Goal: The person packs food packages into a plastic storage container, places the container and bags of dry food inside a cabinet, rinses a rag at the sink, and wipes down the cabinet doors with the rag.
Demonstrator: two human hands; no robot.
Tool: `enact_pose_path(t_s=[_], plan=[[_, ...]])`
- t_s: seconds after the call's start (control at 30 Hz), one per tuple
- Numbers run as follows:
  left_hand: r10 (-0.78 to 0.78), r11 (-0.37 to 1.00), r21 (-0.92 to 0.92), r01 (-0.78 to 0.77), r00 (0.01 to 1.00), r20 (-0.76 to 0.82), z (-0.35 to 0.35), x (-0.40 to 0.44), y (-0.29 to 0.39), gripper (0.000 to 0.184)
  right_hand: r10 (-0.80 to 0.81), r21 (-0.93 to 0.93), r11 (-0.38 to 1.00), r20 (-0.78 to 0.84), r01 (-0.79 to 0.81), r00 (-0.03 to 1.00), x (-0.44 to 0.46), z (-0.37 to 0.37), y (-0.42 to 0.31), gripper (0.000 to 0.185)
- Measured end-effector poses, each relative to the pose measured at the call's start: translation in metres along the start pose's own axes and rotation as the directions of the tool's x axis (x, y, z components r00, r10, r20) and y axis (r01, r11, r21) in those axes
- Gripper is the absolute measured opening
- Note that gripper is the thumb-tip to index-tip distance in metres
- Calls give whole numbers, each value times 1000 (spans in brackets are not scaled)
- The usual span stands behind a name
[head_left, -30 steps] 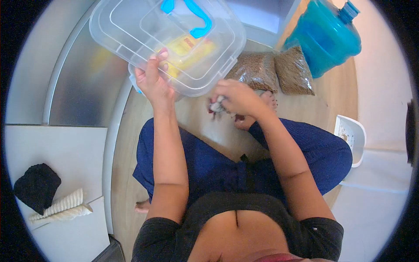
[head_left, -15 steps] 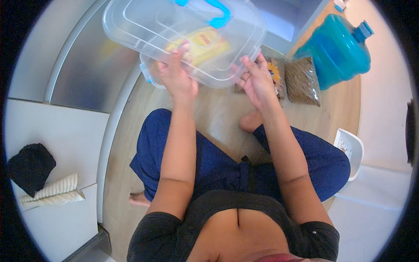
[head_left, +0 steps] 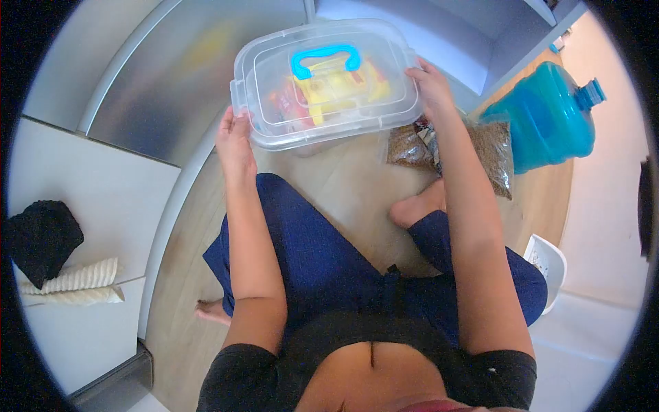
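A clear plastic lid [head_left: 274, 69] with a blue carry handle [head_left: 325, 49] is held level between my two hands. My left hand [head_left: 237, 145] grips its left end, thumb on the rim. On the opposite end, the fingers of my right hand [head_left: 432, 89] are closed round the edge. Through the lid I see yellow packets [head_left: 336, 89] and something reddish inside a clear box, which is mostly hidden beneath. Whether the lid touches the box I cannot tell.
Bags of brown pellets [head_left: 492, 154] lie on the wooden floor beside a blue water jug [head_left: 539, 123]. A white tray [head_left: 547, 264] is by my right knee. Black cloth [head_left: 44, 240] and cream rolled material [head_left: 75, 281] lie at left. A grey shelf unit [head_left: 439, 41] stands ahead.
The lid has swung from a tilt to nearly level above the box. My left hand moved left and down to its end; my right hand moved up and right.
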State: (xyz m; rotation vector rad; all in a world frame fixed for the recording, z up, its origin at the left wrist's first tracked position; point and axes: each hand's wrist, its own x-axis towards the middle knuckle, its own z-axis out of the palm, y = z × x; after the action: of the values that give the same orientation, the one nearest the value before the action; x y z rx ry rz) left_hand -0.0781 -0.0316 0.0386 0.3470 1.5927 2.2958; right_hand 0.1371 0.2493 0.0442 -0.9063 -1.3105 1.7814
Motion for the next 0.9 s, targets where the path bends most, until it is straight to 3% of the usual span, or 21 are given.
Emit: enact_pose_path(t_s=[0.03,0.13,0.23,0.5,0.67,0.8,0.9], plan=[[-15,990,137,13,1000,10,-1,-2,-1,38,-1,-7,1000,0,1,1000,12,1,5,62],[-116,962,242,130,991,-70,-3,0,-1,37,27,-70,997,24,-25,999,29,15,0,62],[-143,939,304,160,987,-76,-8,9,-9,37,111,-207,971,-51,-119,992,33,23,-5,58],[-180,949,228,219,967,-179,-10,23,-35,38,113,-368,921,-68,-130,991,59,34,4,59],[-185,951,219,220,968,-169,-7,25,-34,39,118,-332,935,-40,-125,992,67,36,7,56],[-173,931,288,225,966,-193,-5,25,-33,39,55,-401,914,-44,-68,998,84,26,21,53],[-154,909,354,219,967,-204,-5,21,-31,41,94,-455,886,-11,-89,996,85,22,21,57]])
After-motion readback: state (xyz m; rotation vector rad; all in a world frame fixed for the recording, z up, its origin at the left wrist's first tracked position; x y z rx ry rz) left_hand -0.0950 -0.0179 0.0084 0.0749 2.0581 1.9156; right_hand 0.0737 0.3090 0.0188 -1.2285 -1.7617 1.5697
